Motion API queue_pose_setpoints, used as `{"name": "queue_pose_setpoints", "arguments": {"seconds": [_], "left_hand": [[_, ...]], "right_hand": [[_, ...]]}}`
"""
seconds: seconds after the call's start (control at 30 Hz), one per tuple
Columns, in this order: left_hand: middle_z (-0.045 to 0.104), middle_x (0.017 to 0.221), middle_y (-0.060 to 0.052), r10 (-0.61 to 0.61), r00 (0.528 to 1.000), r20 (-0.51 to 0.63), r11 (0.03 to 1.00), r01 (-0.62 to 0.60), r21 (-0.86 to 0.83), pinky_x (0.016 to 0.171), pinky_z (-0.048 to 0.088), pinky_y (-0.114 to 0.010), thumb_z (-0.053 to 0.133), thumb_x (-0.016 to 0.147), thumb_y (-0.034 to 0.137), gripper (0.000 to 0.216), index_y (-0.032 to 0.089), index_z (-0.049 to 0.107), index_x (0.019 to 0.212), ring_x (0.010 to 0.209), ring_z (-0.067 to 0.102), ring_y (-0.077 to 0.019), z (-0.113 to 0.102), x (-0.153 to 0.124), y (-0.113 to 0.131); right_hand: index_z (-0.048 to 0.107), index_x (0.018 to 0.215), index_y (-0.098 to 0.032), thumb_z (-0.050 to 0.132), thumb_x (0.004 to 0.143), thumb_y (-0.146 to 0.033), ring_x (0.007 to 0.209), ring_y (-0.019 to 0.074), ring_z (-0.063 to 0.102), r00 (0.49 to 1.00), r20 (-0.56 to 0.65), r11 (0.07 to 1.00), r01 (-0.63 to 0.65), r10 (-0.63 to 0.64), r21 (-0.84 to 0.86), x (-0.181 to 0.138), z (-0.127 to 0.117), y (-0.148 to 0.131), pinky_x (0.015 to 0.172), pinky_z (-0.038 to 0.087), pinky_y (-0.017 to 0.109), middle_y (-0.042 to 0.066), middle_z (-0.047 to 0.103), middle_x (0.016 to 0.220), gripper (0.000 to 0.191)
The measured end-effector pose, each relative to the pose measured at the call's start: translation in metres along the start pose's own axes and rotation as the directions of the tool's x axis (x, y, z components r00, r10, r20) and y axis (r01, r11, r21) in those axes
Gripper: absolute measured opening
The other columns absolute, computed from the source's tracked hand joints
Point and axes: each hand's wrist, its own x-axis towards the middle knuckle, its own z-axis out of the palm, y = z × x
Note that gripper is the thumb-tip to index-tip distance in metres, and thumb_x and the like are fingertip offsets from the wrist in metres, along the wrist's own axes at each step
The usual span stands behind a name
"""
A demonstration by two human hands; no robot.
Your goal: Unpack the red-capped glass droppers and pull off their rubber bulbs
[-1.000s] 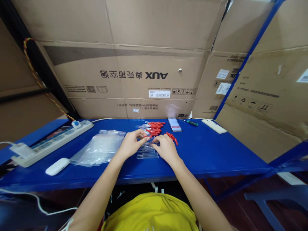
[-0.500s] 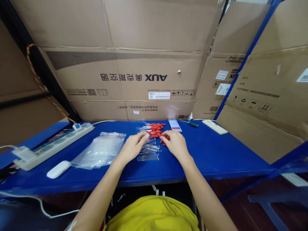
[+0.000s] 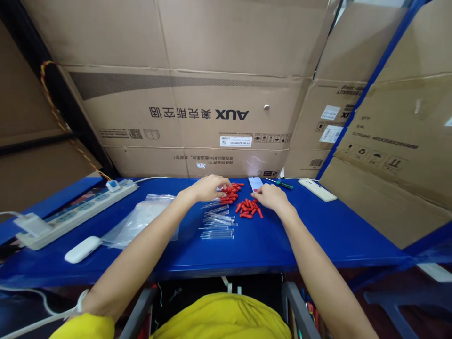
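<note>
My left hand [image 3: 211, 187] reaches over a pile of red-bulbed droppers [image 3: 231, 193], its fingers curled and thumb close to them. Whatever lies between those fingertips is hidden. At the far edge of a small heap of loose red rubber bulbs [image 3: 247, 208], my right hand [image 3: 271, 195] has its fingertips pinched together. Red shows right beneath them, but I cannot see whether a bulb is held. Clear thin tubes [image 3: 217, 223] lie in a loose stack nearer to me, below the dropper pile.
A phone [image 3: 254, 182] lies just behind my right hand. Farther right are a green-handled screwdriver [image 3: 284, 185] and a white rectangular device [image 3: 317, 189]. Clear plastic bags [image 3: 136, 219], a white oval case [image 3: 83, 249] and a power strip [image 3: 84, 212] occupy the left side. Cardboard walls [image 3: 197, 94] enclose the blue table [image 3: 219, 256].
My left hand has moved up and away from the clear tubes onto the dropper pile. My right hand has shifted right, uncovering most of the loose red bulbs.
</note>
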Motion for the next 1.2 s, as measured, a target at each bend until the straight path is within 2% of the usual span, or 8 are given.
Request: {"name": "queue_pose_setpoints", "arguments": {"seconds": [0.23,0.37,0.53,0.67,0.77,0.93,1.03,1.2], "left_hand": [[0.071,0.091,-0.002,0.017,1.0,-0.01,1.0,-0.018,-0.021,0.07,0.045,-0.027,0.08,0.075,0.022,0.035,0.021,0.067,0.108,0.079,0.066,-0.0194,0.019,-0.003,-0.012],[0.071,0.096,-0.005,0.024,1.0,0.016,1.0,-0.024,-0.002,0.076,0.048,-0.029,0.078,0.078,0.021,0.03,0.019,0.066,0.105,0.084,0.066,-0.0206,0.02,-0.013,-0.015],[0.075,0.096,-0.008,0.053,0.998,0.02,0.999,-0.053,0.005,0.083,0.051,-0.031,0.072,0.084,0.017,0.01,0.019,0.073,0.093,0.089,0.07,-0.022,0.015,-0.018,-0.015],[0.075,0.101,-0.008,0.043,0.98,-0.193,0.997,-0.055,-0.056,0.089,0.054,-0.035,0.065,0.093,0.027,0.014,0.02,0.074,0.101,0.092,0.07,-0.0213,0.005,-0.018,-0.003],[0.075,0.11,-0.01,-0.093,0.898,-0.429,0.951,-0.048,-0.306,0.093,0.057,-0.037,0.067,0.095,0.037,0.028,0.019,0.069,0.116,0.1,0.071,-0.0216,0.003,-0.016,0.008],[0.072,0.116,-0.012,-0.249,0.826,-0.506,0.831,-0.086,-0.549,0.101,0.056,-0.037,0.07,0.092,0.044,0.038,0.017,0.062,0.116,0.109,0.071,-0.0223,0.012,-0.011,0.01],[0.071,0.115,-0.012,-0.223,0.831,-0.51,0.876,-0.06,-0.479,0.096,0.057,-0.036,0.066,0.095,0.043,0.033,0.017,0.063,0.115,0.106,0.07,-0.0219,0.014,-0.013,0.003],[0.071,0.114,-0.011,-0.003,0.949,-0.316,1.0,-0.004,-0.019,0.097,0.052,-0.036,0.058,0.099,0.038,0.026,0.02,0.069,0.116,0.108,0.067,-0.0245,0.012,-0.019,-0.008]], "right_hand": [[0.082,0.097,-0.024,0.054,0.102,-0.049,0.092,0.0266,0.074,0.987,-0.096,0.987,0.139,-0.132,0.08,0.042,-0.013,-0.034,0.077,0.045,0.031,0.013,0.08,0.098,0.038],[0.078,0.107,-0.024,0.041,0.109,-0.042,0.094,0.0244,0.073,0.927,-0.308,0.964,0.251,-0.214,0.088,0.044,0.003,-0.064,0.077,0.042,0.029,0.011,0.08,0.099,0.041],[0.074,0.112,-0.027,0.041,0.11,-0.042,0.09,0.0233,0.073,0.895,-0.313,0.934,0.352,-0.319,0.057,0.035,0.026,-0.069,0.076,0.041,0.028,0.007,0.08,0.097,0.037],[0.07,0.12,-0.026,0.041,0.11,-0.036,0.101,0.0226,0.072,0.845,-0.347,0.875,0.469,-0.406,0.118,0.03,0.027,-0.061,0.084,0.044,0.028,0.005,0.079,0.109,0.033],[0.066,0.129,-0.023,0.038,0.111,-0.036,0.113,0.0219,0.067,0.785,-0.386,0.8,0.576,-0.484,0.17,0.026,0.024,-0.061,0.096,0.044,0.029,0.008,0.075,0.123,0.035],[0.061,0.13,-0.022,0.031,0.113,-0.037,0.107,0.0209,0.068,0.766,-0.335,0.733,0.634,-0.549,0.246,0.022,0.027,-0.065,0.093,0.044,0.029,0.007,0.076,0.116,0.038],[0.061,0.123,-0.022,0.031,0.114,-0.036,0.095,0.0202,0.07,0.779,-0.3,0.75,0.619,-0.55,0.234,0.022,0.033,-0.067,0.084,0.043,0.028,0.005,0.077,0.106,0.035],[0.061,0.116,-0.022,0.033,0.113,-0.033,0.1,0.0209,0.071,0.782,-0.241,0.793,0.605,-0.575,0.073,0.021,0.036,-0.066,0.08,0.04,0.027,0.007,0.077,0.113,0.03]]}}
